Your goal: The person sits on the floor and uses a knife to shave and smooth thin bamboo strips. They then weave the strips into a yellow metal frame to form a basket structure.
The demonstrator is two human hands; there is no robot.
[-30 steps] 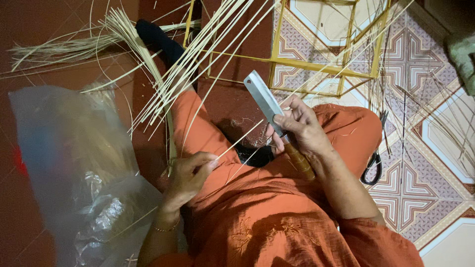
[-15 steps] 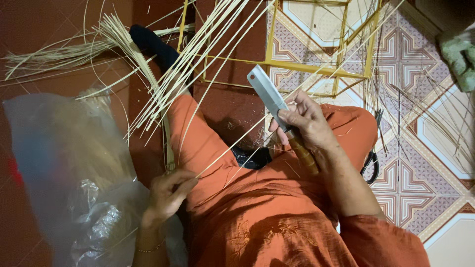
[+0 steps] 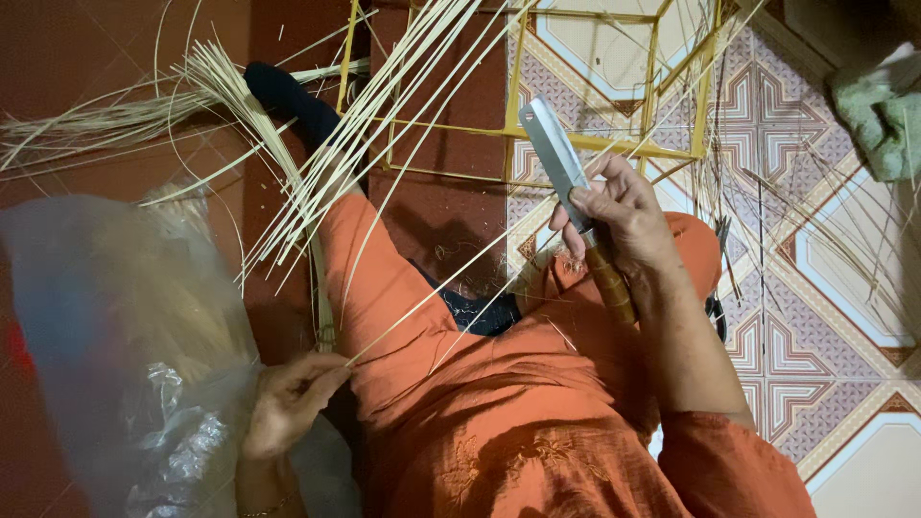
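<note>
My right hand (image 3: 619, 216) grips a broad-bladed knife (image 3: 554, 161) with a wooden handle (image 3: 610, 284), blade pointing away from me, over my right knee. A thin pale bamboo strip (image 3: 451, 284) runs diagonally from the blade down across my orange-clad lap to my left hand (image 3: 288, 401), which pinches its near end beside my left thigh. A fan of several more pale strips (image 3: 326, 182) lies over my left leg, which ends in a dark sock (image 3: 288, 101).
A large clear plastic bag (image 3: 115, 345) sits on the red floor at my left. A yellow frame of thin bars (image 3: 537, 134) stands ahead on patterned tiles. Loose strips litter the floor at the right; a green cloth (image 3: 883, 105) lies at the far right.
My left hand has slid down and away from the knife, pulling the strip through along my lap. The right hand and knife stay nearly still.
</note>
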